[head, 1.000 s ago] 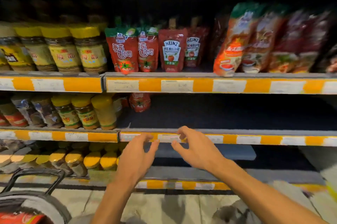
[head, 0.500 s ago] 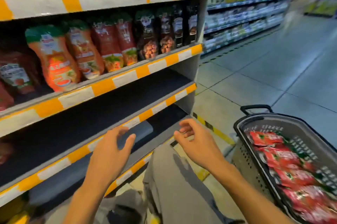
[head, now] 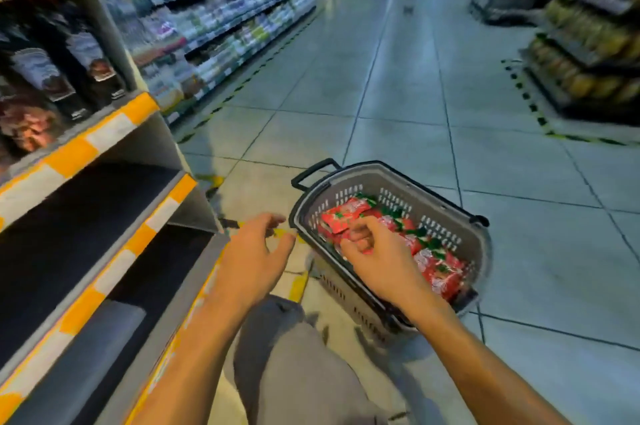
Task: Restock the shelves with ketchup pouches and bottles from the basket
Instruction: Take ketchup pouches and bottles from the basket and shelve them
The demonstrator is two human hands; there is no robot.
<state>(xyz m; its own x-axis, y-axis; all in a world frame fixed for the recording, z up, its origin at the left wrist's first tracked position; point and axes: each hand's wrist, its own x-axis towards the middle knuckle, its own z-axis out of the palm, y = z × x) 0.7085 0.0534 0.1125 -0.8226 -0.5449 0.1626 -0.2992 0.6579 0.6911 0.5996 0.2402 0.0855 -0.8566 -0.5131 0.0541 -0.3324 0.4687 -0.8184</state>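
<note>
Knee in grey trousers (head: 298, 372) nearest, at 6 o'clock. Left hand (head: 252, 251) just ahead at 9 o'clock of the basket, fingers loosely spread, holding nothing, hovering short of the rim. Right hand (head: 377, 251) over the basket at 12 o'clock from the knee, fingers curled down onto the red pouches (head: 436, 268); contact or pinch not resolvable through blur, so grip state unknown. Grey basket (head: 481, 251) on the floor, tilted, handle (head: 311, 173) at its 11 o'clock end. Pouches piled loose inside, red with green tops, overlapping. No bottles visible. Bare dark shelf (head: 69, 227) at 9 o'clock, yellow-white edge strip (head: 114, 268) along its front. Stocked shelf above it, dark packs (head: 86, 61). Aisle and more racks far off at 12 to 2 o'clock.

Risks, judged:
- Slick overlapping pouches: pinch likely drags a second one up, drops on floor.
- Tilted basket may rock or tip under downward push; left hand not bracing it.
- Carry arc to shelf passes the edge strip; pouch corner could snag.
- Soft pouches may slump over once placed.
</note>
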